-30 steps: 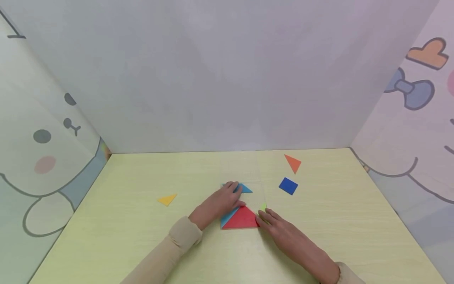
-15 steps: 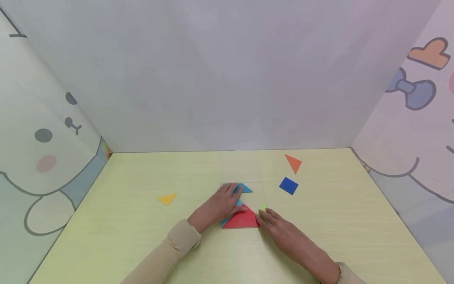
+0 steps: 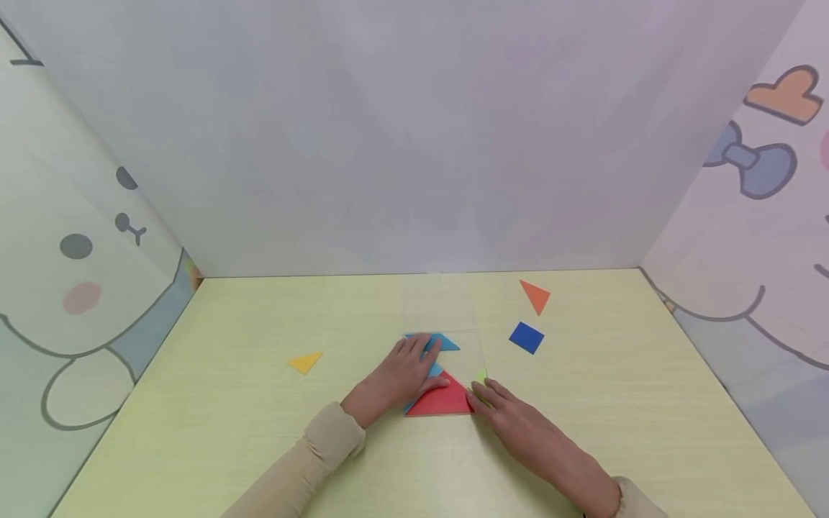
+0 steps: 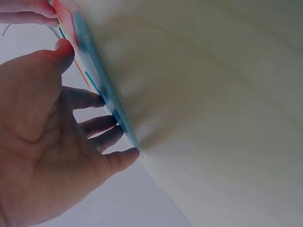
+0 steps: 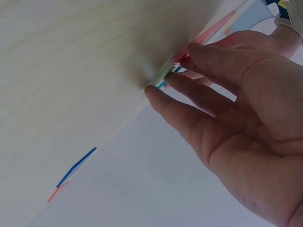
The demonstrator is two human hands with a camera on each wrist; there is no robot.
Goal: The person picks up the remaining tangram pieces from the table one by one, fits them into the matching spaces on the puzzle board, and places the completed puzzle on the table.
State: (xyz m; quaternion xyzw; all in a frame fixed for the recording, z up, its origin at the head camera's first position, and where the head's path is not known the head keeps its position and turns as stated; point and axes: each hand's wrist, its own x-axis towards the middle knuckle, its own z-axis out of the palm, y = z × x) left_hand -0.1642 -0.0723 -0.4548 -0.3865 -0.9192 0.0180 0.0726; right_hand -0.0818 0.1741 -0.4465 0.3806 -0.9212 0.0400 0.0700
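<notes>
My left hand (image 3: 398,378) lies over flat tangram pieces in the middle of the table. Its fingers rest on a blue piece (image 3: 448,343) and cover part of it. Under the palm is a light blue piece (image 3: 435,369), partly hidden, beside a large red triangle (image 3: 447,403). The left thumb lies over the red triangle. At the triangle's right corner, the extended fingertips of my right hand (image 3: 518,428) touch it and a mostly covered light green piece (image 3: 481,375). In the left wrist view, relaxed fingertips sit along the blue edge (image 4: 106,82).
An orange triangle (image 3: 536,297) and a dark blue square (image 3: 527,337) lie to the right at the back. A small yellow triangle (image 3: 304,362) is on the left. A faint clear outlined sheet (image 3: 447,313) lies on the table (image 3: 259,417); walls enclose the sides and back.
My left hand has shifted slightly, its thumb moving down onto the red triangle and uncovering some of the light blue piece. The right hand stays in place.
</notes>
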